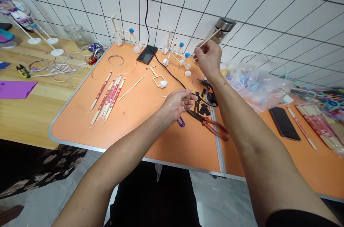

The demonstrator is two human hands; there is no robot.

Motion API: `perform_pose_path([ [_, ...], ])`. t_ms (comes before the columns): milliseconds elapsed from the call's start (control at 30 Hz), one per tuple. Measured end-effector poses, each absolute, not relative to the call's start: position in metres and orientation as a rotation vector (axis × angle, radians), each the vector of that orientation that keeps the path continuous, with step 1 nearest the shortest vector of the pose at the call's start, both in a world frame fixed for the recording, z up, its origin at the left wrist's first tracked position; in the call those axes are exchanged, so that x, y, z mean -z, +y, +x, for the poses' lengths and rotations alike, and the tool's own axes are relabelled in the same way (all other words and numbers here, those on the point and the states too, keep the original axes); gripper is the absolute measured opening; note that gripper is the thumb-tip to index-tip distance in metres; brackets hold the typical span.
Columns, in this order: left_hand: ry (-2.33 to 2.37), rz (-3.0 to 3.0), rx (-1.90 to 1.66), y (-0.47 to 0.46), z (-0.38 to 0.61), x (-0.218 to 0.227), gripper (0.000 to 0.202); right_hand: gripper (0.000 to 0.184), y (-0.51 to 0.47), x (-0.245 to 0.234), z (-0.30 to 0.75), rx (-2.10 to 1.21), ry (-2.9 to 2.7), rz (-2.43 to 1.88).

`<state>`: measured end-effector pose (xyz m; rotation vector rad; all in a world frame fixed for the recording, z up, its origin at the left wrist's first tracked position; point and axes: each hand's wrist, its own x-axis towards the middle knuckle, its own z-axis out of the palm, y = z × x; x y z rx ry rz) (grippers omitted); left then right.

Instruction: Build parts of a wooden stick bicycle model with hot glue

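My right hand (208,58) is raised over the far side of the orange table (129,126), fingers pinched on a thin wooden stick (208,40) that slants up to the right. Just behind it stands a small stick model with white wheels and blue balls (177,53). My left hand (178,101) hovers low over the table's middle, fingers curled together near small black pieces (200,103); what it holds, if anything, is hidden. Red-handled pliers (209,123) lie just right of it, and a small purple clip (181,122) lies under it.
Wrapped chopsticks (107,96), a loose stick (131,87), a wheeled stick frame (159,78) and a second model (125,35) lie to the left. A black phone (147,54) with its cable sits far centre. Another phone (284,123), plastic bag (255,83) and a metal flask (224,26) are right.
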<state>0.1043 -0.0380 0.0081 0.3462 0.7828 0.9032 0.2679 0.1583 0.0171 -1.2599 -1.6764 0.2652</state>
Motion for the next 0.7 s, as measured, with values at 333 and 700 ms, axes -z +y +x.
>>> perform_pose_path([
  [333, 0.766, 0.346, -0.900, -0.0375, 0.1043, -0.0076, 0.020, 0.033, 0.1604, -0.0150, 0.2683, -0.280, -1.666, -1.283],
  [700, 0.755, 0.356, -0.896, -0.0383, 0.1036, -0.0065, 0.021, 0.038, 0.1631, -0.0097, 0.2709, -0.231, -1.668, -1.239],
])
